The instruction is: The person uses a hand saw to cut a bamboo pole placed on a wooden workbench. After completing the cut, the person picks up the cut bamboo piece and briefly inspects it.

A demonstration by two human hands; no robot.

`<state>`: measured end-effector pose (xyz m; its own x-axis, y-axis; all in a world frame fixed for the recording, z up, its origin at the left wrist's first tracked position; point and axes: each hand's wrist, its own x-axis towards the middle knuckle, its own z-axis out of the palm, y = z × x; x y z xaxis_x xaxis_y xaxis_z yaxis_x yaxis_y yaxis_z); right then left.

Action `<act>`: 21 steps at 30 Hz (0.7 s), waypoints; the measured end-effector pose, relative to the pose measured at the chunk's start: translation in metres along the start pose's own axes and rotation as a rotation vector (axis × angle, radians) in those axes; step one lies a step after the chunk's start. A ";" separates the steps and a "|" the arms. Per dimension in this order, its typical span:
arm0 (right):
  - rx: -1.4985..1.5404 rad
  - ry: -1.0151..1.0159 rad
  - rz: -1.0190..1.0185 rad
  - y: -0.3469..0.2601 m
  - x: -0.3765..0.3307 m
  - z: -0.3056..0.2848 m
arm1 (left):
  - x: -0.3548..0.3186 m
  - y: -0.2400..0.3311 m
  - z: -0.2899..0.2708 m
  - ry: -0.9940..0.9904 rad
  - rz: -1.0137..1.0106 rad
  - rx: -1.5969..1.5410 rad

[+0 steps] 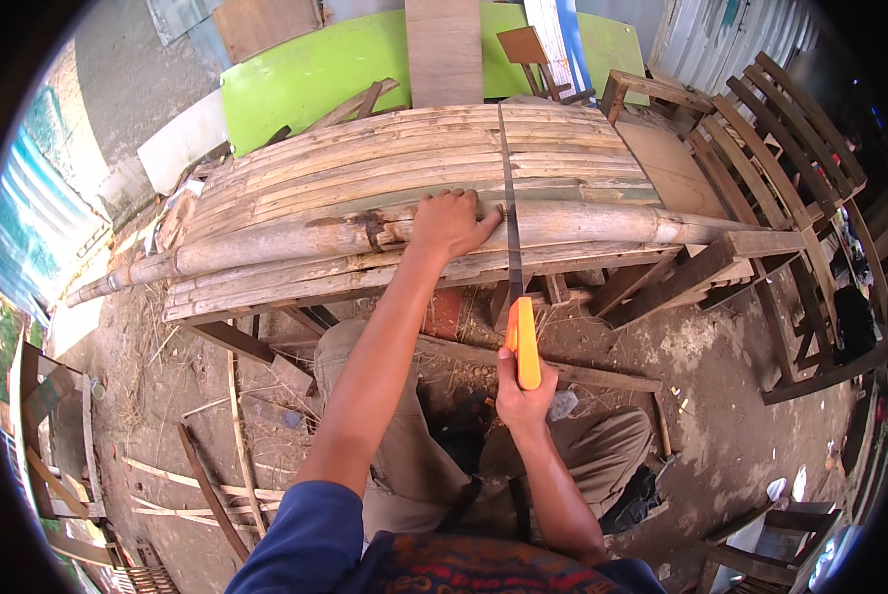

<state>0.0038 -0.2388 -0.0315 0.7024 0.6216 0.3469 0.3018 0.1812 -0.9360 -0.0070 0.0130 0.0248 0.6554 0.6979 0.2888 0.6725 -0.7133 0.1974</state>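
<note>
A long, thick bamboo pole (296, 243) lies crosswise on a low table of split bamboo slats (365, 148). My left hand (451, 225) rests over the pole near its middle, fingers wrapped on its far side and thumb stretched toward the blade. In my right hand (525, 396) is the orange handle of a hand saw (512, 228). Its long dark blade lies across the pole just right of my left thumb and points away from me. Whether the teeth have cut into the bamboo cannot be made out.
Wooden slatted chair frames (800, 188) stand at the right, with a wooden beam (682, 277) close to the pole's right end. Loose bamboo strips (201, 485) lie on the dirt floor at lower left. A bright green panel (315, 84) leans behind the table.
</note>
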 end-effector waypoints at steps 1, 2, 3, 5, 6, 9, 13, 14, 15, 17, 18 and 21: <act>-0.002 -0.005 0.012 -0.005 0.002 0.002 | 0.001 0.001 -0.001 -0.003 -0.024 -0.017; 0.015 -0.008 0.035 -0.008 0.000 0.005 | 0.001 0.002 -0.002 -0.010 -0.071 -0.009; 0.006 -0.009 0.044 -0.010 -0.001 0.005 | 0.001 0.005 -0.002 -0.021 -0.120 -0.007; -0.013 -0.010 0.060 -0.014 0.003 0.005 | 0.003 0.010 -0.003 -0.056 -0.184 -0.011; -0.004 -0.008 0.054 -0.009 0.005 0.004 | 0.006 0.010 -0.007 -0.079 -0.203 -0.015; 0.008 -0.018 0.076 -0.001 0.010 -0.003 | 0.015 0.010 -0.012 -0.125 -0.260 -0.068; 0.048 -0.012 0.108 0.008 0.002 -0.007 | 0.025 0.005 -0.011 -0.151 -0.290 -0.093; -0.011 -0.027 0.075 0.009 -0.007 -0.011 | 0.026 0.005 -0.012 -0.169 -0.290 -0.087; -0.021 -0.031 0.081 0.012 -0.020 -0.017 | 0.024 0.008 -0.009 -0.185 -0.288 -0.091; -0.065 -0.069 0.059 0.023 -0.057 -0.033 | 0.026 0.009 -0.013 -0.200 -0.278 -0.088; -0.062 -0.045 0.003 0.023 -0.075 -0.039 | 0.026 0.006 -0.014 -0.214 -0.280 -0.101; -0.145 -0.107 -0.031 0.028 -0.109 -0.062 | 0.030 0.007 -0.016 -0.234 -0.316 -0.151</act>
<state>-0.0244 -0.3485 -0.0922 0.6210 0.6965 0.3595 0.4170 0.0947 -0.9039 0.0119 0.0274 0.0494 0.4968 0.8675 -0.0255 0.8066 -0.4507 0.3823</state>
